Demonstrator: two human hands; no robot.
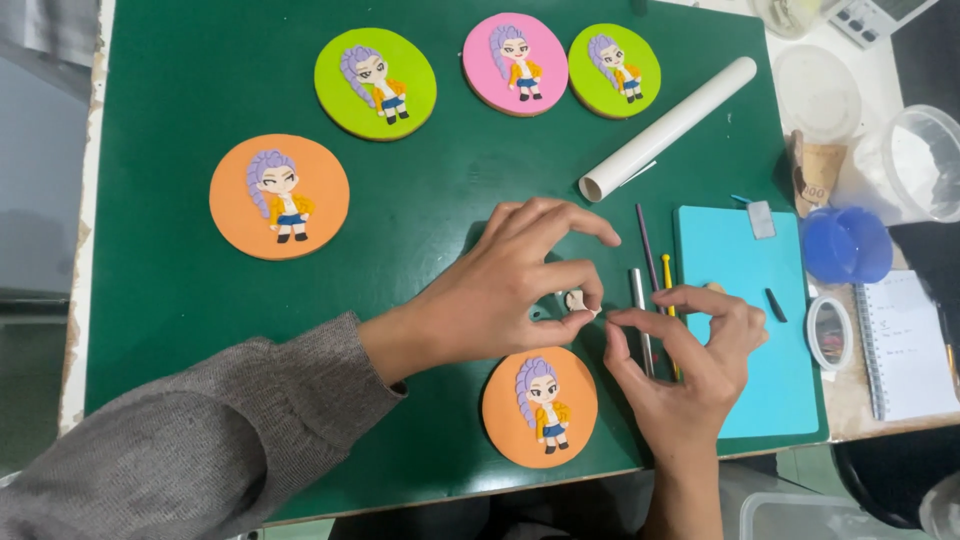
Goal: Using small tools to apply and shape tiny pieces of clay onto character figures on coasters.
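Pinching a tiny cream-coloured clay piece [577, 300] between thumb and forefinger, the left hand [500, 290] reaches in from a grey knitted sleeve [190, 440] at eight o'clock, its other fingers arched loosely above. The piece sits just above the middle of the green cutting mat [200, 300] that covers the desk, at the twelve o'clock edge of the near orange disc [540, 405], a flat round plaque bearing a modelled figure with purple hair and a yellow jacket.

Further left, at ten o'clock, lies a second orange disc [279, 196] with the same figure. Along twelve o'clock run a lime green disc [375, 84], a pink disc [515, 64] and a smaller lime green disc [614, 70], all matte and smooth-edged.

The right hand [690, 350] comes up from six o'clock, thumb and forefinger nearly closed, their tips just beside the clay piece; whether they touch it cannot be told. Under this hand lie slim modelling tools [640, 290], one metallic, one dark, one yellow.

At one o'clock a smooth white roller tube [668, 128] lies diagonally. At three o'clock sits a rectangular turquoise board [740, 290], with a small dark sliver on it. Beyond it stand a translucent blue cup [846, 244], a clear plastic tub [925, 165] and a spiral notebook [905, 345].
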